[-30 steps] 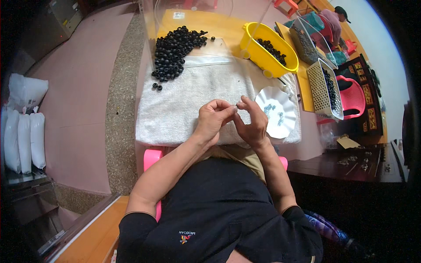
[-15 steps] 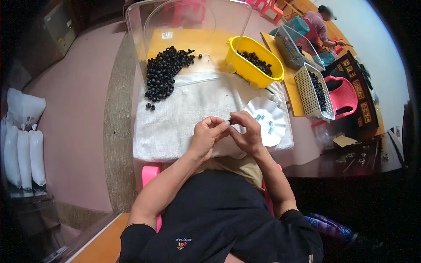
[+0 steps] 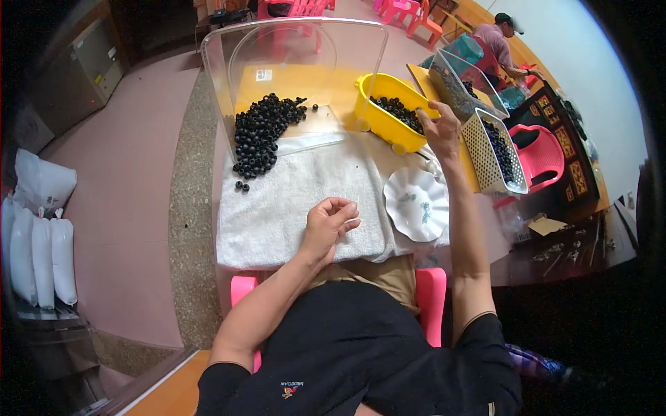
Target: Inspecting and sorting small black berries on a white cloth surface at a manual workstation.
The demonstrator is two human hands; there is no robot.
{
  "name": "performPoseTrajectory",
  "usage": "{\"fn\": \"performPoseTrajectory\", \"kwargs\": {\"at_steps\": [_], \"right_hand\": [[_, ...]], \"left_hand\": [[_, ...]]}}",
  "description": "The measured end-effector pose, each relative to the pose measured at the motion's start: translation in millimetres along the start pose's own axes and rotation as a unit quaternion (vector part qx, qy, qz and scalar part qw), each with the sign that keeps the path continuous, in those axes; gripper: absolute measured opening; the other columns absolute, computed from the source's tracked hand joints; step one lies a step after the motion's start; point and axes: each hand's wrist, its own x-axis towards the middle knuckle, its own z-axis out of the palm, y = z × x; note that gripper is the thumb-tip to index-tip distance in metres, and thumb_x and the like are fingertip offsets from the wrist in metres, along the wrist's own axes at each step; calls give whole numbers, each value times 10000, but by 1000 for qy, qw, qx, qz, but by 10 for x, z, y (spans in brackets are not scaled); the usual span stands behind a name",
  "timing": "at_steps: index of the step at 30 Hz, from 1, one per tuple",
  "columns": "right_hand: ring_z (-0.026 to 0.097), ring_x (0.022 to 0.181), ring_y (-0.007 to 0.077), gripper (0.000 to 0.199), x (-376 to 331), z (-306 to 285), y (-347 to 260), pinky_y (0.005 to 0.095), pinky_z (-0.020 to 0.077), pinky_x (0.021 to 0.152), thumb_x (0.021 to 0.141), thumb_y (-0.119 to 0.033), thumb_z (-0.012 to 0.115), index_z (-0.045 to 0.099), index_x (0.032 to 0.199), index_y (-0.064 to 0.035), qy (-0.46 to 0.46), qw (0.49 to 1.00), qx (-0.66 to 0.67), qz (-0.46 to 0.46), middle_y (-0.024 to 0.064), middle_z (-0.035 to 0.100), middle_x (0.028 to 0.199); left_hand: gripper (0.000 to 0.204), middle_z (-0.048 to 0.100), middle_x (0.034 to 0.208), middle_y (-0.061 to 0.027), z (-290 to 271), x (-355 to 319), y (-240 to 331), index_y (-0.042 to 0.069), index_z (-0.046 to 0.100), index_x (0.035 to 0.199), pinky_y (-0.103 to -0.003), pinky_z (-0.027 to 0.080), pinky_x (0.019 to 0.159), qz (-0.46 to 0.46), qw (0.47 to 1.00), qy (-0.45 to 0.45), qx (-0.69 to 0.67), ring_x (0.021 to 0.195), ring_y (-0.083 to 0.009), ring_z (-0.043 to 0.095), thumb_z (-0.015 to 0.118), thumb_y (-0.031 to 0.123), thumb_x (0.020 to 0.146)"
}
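Note:
My left hand [image 3: 329, 229] is held above the white towel [image 3: 291, 201], its thumb pressed to the curled fingers; whatever is between them is too small or hidden to make out. Over the right end of a yellow tub [image 3: 388, 132] reaches my right hand [image 3: 442, 132], thumb and fingers apart, with nothing visible in it. Dark round beads [image 3: 399, 111] lie inside the tub. A heap of similar black beads [image 3: 262, 132] spreads at the towel's far left, partly in a clear plastic bin [image 3: 295, 31] tipped toward me. Near my right forearm is a white fluted plate [image 3: 416, 225] with a blue pattern.
To the right stand a cream perforated basket [image 3: 475, 149] and a clear box [image 3: 451, 83], both with dark beads. A pink chair [image 3: 541, 159] is beyond them. Another person [image 3: 496, 38] sits at the far right. White sacks [image 3: 41, 256] stand on the left floor.
My hands have parted from a small dark bead they held together. The right hand has moved up and right to the yellow tub; the left stays over the towel. No bead shows now.

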Motion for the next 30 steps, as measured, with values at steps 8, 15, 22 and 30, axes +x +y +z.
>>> {"fn": "performPoseTrajectory", "kwargs": {"at_steps": [8,15,22,30], "right_hand": [[577,635,77,136,-437,-128,97,198,459,584,856,-68,691,697,964,15,-81,984,95,129,42,675,804],[563,648,54,114,-831,-431,58,186,443,571,853,-44,695,693,950,16,-187,957,181,130,18,656,784],[546,640,65,98,-1095,-728,-127,226,451,572,830,-33,705,683,924,-20,-292,933,121,175,21,649,773],[582,641,104,84,-1087,-516,-654,263,478,598,805,-37,710,681,882,-20,-329,928,111,133,56,658,757]], "left_hand": [[130,638,929,-51,-32,-46,28,31,616,977,-304,551,775,-1,1000,16,-1,848,-132,618,679,95,883],[131,636,957,-55,-3,-8,18,31,612,987,-300,543,788,-17,1000,11,-2,855,-131,610,671,90,885],[107,642,962,-64,-16,-4,21,24,618,987,-286,556,763,1,1000,16,14,861,-134,622,651,78,901],[113,638,937,-64,11,-24,-9,20,610,973,-280,554,756,18,1000,15,4,834,-129,616,663,73,888]]}}
